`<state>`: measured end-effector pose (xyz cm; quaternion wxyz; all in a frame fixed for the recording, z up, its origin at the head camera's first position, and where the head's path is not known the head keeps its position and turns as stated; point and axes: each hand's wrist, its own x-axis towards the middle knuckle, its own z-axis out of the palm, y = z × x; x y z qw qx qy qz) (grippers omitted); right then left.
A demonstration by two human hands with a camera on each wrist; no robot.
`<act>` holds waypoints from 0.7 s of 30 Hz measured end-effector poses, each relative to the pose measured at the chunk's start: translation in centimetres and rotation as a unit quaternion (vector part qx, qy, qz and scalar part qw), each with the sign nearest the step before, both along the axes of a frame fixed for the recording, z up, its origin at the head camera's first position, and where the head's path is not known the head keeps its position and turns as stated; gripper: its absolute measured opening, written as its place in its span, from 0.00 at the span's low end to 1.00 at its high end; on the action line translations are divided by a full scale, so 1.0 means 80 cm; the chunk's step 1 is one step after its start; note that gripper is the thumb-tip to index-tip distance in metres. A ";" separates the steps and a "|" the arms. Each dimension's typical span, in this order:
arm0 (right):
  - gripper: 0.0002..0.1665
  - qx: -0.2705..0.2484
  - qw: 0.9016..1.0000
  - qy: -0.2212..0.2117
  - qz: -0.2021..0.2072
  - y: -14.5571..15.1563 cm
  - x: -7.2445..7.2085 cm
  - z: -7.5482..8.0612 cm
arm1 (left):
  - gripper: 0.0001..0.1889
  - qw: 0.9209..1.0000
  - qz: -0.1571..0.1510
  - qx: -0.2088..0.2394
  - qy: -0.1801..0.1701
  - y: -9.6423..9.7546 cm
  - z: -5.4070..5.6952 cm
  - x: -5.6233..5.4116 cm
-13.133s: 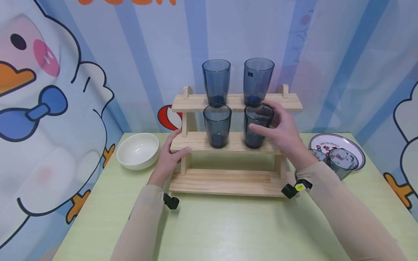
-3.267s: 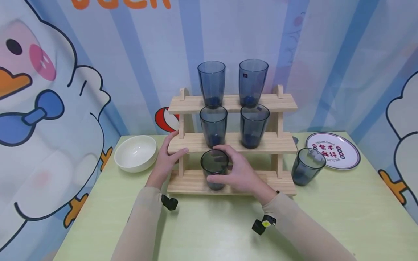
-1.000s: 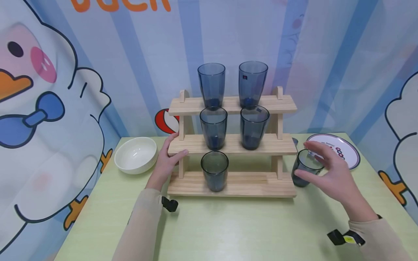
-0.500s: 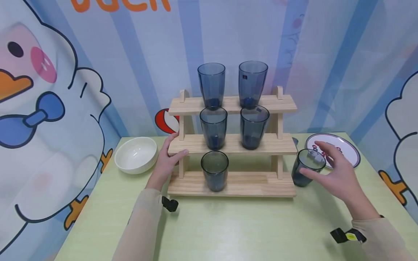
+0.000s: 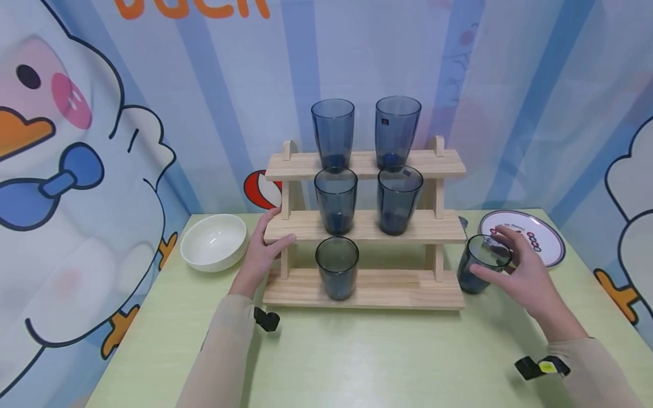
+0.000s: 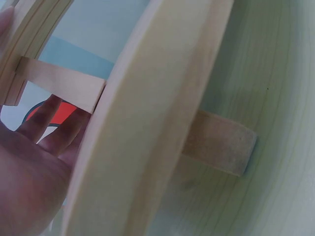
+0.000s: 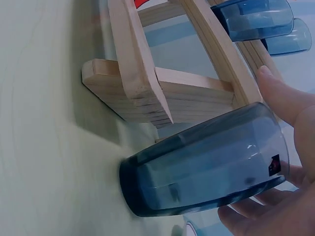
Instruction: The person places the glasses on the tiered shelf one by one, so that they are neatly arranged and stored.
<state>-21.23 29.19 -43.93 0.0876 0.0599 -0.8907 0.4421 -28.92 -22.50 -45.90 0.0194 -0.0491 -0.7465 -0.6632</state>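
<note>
A three-tier wooden display rack (image 5: pixel 408 286) stands on the table; my left hand (image 5: pixel 260 249) grips the left end of its middle shelf. In the left wrist view, fingers (image 6: pixel 42 118) reach behind the shelf board, beside an upright. To the right of the rack, a blue-grey drinking glass (image 5: pixel 471 275) stands upright on the table. My right hand (image 5: pixel 525 277) is around its upper part, fingers at the far side of the rim and thumb in front. The right wrist view shows a gap between the thumb (image 7: pixel 278 91) and the glass wall.
Two matching glasses (image 5: pixel 333 133) stand on the top shelf, two glasses (image 5: pixel 398 198) on the middle one, and a single glass (image 5: pixel 336 269) left of centre on the bottom one. A white bowl (image 5: pixel 214 243) sits at left; a patterned plate (image 5: pixel 553 241) lies behind my right hand.
Since the earliest frame, the bottom shelf has gained a glass, placed by my right hand. That hand then moved right, now closer around the remaining glass. My left hand has stayed on the rack.
</note>
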 end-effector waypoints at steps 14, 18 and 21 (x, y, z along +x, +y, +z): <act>0.54 -0.058 0.998 -0.013 -0.005 0.002 -0.006 -0.022 | 0.37 1.000 -0.001 0.002 0.003 0.000 0.000 -0.001; 0.52 -0.067 0.998 -0.010 -0.006 0.001 -0.006 -0.024 | 0.38 1.000 -0.001 0.002 0.005 0.000 0.000 -0.001; 0.52 -0.072 0.997 -0.013 -0.007 0.001 -0.006 -0.025 | 0.38 1.000 -0.001 0.002 0.007 0.000 -0.001 -0.001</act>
